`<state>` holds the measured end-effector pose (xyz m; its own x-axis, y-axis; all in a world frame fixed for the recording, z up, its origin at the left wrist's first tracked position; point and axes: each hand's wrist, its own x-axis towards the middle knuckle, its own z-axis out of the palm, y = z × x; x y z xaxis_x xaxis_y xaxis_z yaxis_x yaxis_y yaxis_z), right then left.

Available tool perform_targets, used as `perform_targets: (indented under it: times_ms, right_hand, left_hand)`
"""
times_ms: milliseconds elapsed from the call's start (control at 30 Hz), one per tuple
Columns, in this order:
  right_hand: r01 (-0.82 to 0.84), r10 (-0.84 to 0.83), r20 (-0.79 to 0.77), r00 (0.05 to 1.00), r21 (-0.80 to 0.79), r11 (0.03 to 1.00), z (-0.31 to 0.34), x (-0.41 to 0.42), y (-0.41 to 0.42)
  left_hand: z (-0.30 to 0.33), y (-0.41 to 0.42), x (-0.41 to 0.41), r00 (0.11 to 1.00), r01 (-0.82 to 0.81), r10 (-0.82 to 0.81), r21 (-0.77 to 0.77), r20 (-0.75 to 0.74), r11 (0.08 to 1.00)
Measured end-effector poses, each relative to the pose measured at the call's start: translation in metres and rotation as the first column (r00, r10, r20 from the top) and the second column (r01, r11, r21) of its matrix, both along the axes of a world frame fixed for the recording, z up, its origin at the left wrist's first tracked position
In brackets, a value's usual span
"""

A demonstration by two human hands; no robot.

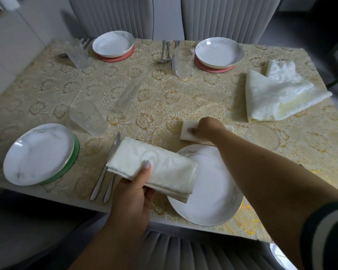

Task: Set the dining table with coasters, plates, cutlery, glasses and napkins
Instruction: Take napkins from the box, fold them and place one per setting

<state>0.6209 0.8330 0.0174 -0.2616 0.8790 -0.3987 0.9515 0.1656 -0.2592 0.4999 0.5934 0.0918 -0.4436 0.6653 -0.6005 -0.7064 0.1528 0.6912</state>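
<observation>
Left hand [137,184] low at 6 o'clock, forearm coming up from the bottom edge, thumb on top, fingers curled under in a clamping grip. Right arm enters from 4 o'clock, bare forearm stretched diagonally toward centre, striped sleeve cuff at the edge. Right hand [207,127] palm-down, fingers bent, pressing down just past centre.

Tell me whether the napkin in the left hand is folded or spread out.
Folded. The napkin is a compact rectangle with stacked layers showing at its near edge, gripped by the left hand above the near plate.
</observation>
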Motion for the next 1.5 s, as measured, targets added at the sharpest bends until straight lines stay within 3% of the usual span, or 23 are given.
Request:
perform_targets:
  times_ms: [200,300,367,433,567,867,1100,1500]
  right_hand:
    - [0.051,-0.046,-0.113,0.992,0.048,0.998,0.03,0.011,-0.004]
    - [0.08,-0.039,-0.279,0.959,0.134,0.988,0.062,0.0,-0.021]
    - [0.017,0.054,-0.424,0.904,0.161,0.987,0.091,-0.016,-0.041]
    - [-0.148,0.188,-0.489,0.852,0.12,0.982,0.12,-0.032,-0.066]
    - [-0.406,0.399,-0.41,0.82,0.074,0.911,0.151,-0.052,-0.105]
    - [-0.556,0.507,-0.426,0.749,0.011,0.831,0.182,-0.109,-0.146]
    - [-0.559,0.5,-0.502,0.706,0.038,0.828,0.199,-0.191,-0.185]
    - [-0.454,0.436,-0.524,0.731,0.104,0.885,0.22,-0.334,-0.244]
  left_hand:
    - [-0.002,-0.002,-0.002,1.0,-0.019,0.019,0.009,0.021,1.0]
    - [0.0,-0.002,-0.001,0.999,-0.009,0.007,0.038,0.038,0.999]
    - [0.004,-0.003,-0.001,0.998,-0.018,0.015,0.049,0.058,0.999]
    - [0.01,-0.004,-0.004,0.996,-0.034,0.028,0.073,0.088,0.997]
    - [0.023,-0.01,-0.014,0.991,-0.086,0.073,0.117,0.109,0.989]
    - [0.057,-0.041,-0.062,0.978,-0.208,0.207,0.133,0.021,0.969]
    - [0.079,-0.084,-0.137,0.974,-0.228,0.223,0.24,0.05,0.944]
    - [0.088,-0.151,-0.29,0.982,-0.186,0.184,0.356,0.038,0.916]
